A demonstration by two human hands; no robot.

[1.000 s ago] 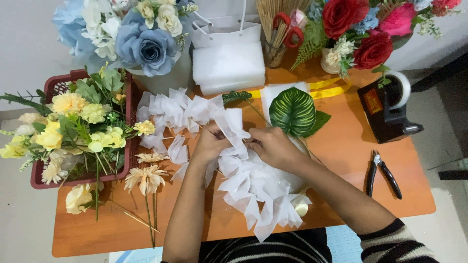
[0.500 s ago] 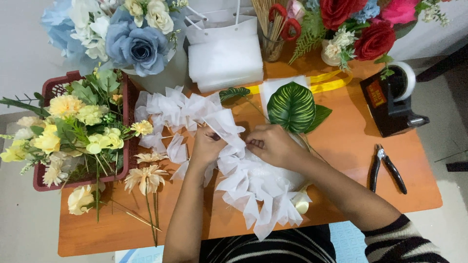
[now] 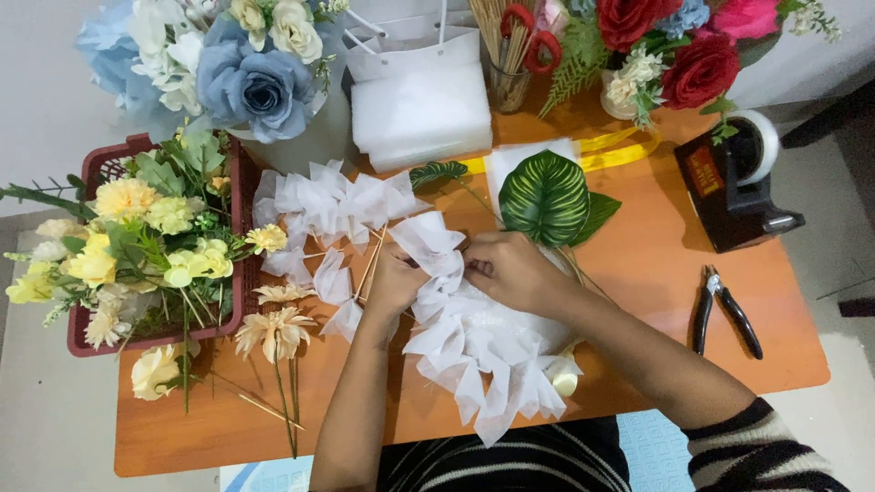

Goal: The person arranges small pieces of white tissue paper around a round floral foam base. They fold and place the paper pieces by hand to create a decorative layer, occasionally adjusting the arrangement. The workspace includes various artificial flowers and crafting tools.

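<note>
An orange table [image 3: 638, 273] is filling most of the view, crowded with craft supplies. At its left edge a maroon basket [image 3: 239, 196] is holding yellow and cream artificial flowers [image 3: 137, 237], and a blue-and-white rose bouquet [image 3: 219, 64] is standing behind it. A mass of white ribbon bows [image 3: 474, 355] is lying mid-table in front of the person, more bows trailing toward the basket. The left hand [image 3: 394, 278] and right hand [image 3: 506, 266] are both curling closed, pinching one bow between them at the top of the pile. A large green leaf [image 3: 545, 196] is lying just behind the right hand. To the right, a black tape dispenser [image 3: 734, 187] is sitting, with pliers [image 3: 725, 310] nearer the front edge.
</note>
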